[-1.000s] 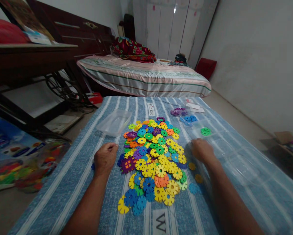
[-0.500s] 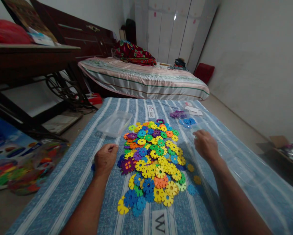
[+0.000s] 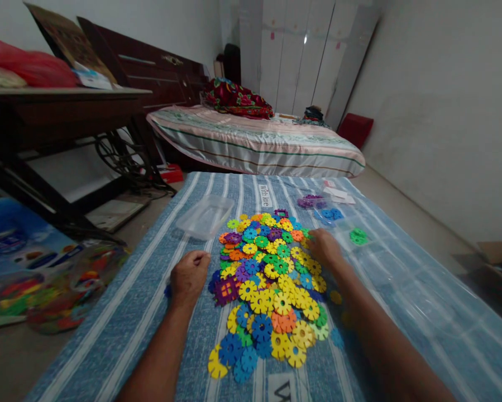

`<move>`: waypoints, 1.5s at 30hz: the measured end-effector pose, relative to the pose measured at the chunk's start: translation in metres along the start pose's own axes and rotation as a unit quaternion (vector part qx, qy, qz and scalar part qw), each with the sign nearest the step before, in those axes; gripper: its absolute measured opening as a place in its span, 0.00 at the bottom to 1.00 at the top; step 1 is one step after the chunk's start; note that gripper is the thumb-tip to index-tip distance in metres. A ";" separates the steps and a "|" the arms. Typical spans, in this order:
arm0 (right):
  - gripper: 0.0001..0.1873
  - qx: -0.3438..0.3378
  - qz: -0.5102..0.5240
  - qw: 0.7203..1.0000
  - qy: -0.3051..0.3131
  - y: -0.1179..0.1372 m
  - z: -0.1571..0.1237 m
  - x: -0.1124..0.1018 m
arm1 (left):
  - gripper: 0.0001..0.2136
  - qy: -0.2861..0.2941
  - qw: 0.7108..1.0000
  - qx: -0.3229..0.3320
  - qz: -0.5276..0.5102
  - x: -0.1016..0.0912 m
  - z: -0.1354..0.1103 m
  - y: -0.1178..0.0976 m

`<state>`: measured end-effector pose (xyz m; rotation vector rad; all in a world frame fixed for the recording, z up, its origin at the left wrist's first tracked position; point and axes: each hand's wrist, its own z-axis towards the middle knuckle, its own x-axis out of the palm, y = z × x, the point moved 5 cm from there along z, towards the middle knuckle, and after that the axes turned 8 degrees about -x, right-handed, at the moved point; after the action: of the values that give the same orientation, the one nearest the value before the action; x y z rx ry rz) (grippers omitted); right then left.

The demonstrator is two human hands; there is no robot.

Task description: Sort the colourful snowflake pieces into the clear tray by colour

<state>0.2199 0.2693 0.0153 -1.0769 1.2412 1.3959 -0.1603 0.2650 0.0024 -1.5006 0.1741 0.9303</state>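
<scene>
A heap of flat, notched plastic discs (image 3: 282,301) in yellow, blue, green, orange and purple lies on the striped cloth. My left hand (image 3: 190,276) rests beside the heap's left side, fingers curled in; anything within them is hidden. Under its outer side a bit of dark blue shows. My right hand (image 3: 325,247) is at the heap's upper right edge, fingertips down by green and orange discs; its fingers are blurred and partly hidden. A purple square window piece (image 3: 226,290) lies at the heap's left edge.
Right of the heap, a clear divided tray (image 3: 376,262) holds green discs (image 3: 358,237), blue discs (image 3: 331,214) and purple discs (image 3: 311,201) in separate groups. A translucent box (image 3: 204,218) stands at the upper left. Bags of colourful pieces (image 3: 83,285) lie left of the table.
My right hand has moved left from the clear tray to the heap, uncovering green discs in the tray. My left hand keeps its place beside the heap. The view has shifted slightly.
</scene>
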 end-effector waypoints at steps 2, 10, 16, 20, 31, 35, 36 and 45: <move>0.14 0.006 0.005 1.000 0.003 -0.001 0.012 0.006 | 0.12 0.001 1.000 0.000 -0.002 0.000 -0.001 0.000; 0.15 0.020 -0.009 0.999 0.027 -0.007 0.040 0.022 | 0.11 0.001 1.000 -0.012 -0.011 0.001 -0.002 0.000; 0.14 0.014 -0.003 1.000 0.010 -0.011 0.037 0.023 | 0.10 0.004 1.000 -0.006 -0.009 0.001 -0.002 0.000; 0.15 0.013 0.005 1.000 -0.008 -0.013 0.033 0.024 | 0.10 0.002 1.000 -0.002 -0.008 0.000 -0.002 -0.002; 0.13 -0.016 -0.021 0.987 -0.156 -0.027 0.010 -0.023 | 0.10 0.000 1.000 0.002 -0.008 0.000 -0.002 -0.001; 0.14 0.085 -0.082 0.958 -0.260 -0.056 -0.003 -0.058 | 0.10 0.000 1.000 0.000 -0.008 0.001 -0.002 -0.001; 0.14 0.104 -0.090 0.952 -0.273 -0.059 -0.006 -0.062 | 0.11 0.001 1.000 -0.001 -0.008 0.001 -0.002 0.000; 0.14 -0.039 -0.015 0.998 -0.036 -0.007 0.022 -0.002 | 0.13 0.005 1.000 0.000 -0.009 0.003 0.000 0.003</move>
<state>0.2266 0.2914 0.0187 -1.0851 1.1221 1.4575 -0.1606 0.2660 -0.0020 -1.5047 0.1678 0.9079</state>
